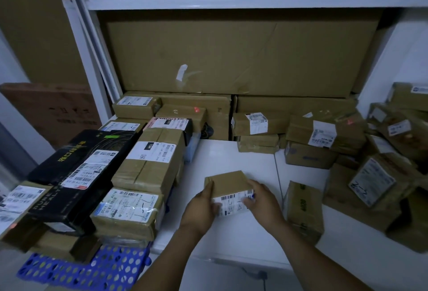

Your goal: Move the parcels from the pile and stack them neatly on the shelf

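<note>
Obs.: you have one small parcel between both hands, over the bare white shelf, near centre. Your left hand grips its left edge with the thumb on top. Your right hand grips the right edge, fingers curled across the printed label. Cannot tell whether the parcel rests on the board or is just clear of it.

Done, by my reading: the squared-up stack at left, several boxes deep, with a long black box lying along its left side. A low row of parcels also sits at the far edge against the large cardboard sheet.

Left to do: the loose pile at right, many boxes tilted and overlapping, plus one tall box standing just right of your hands.

Estimate: about half done. The open middle of the shelf can take more parcels.
</note>
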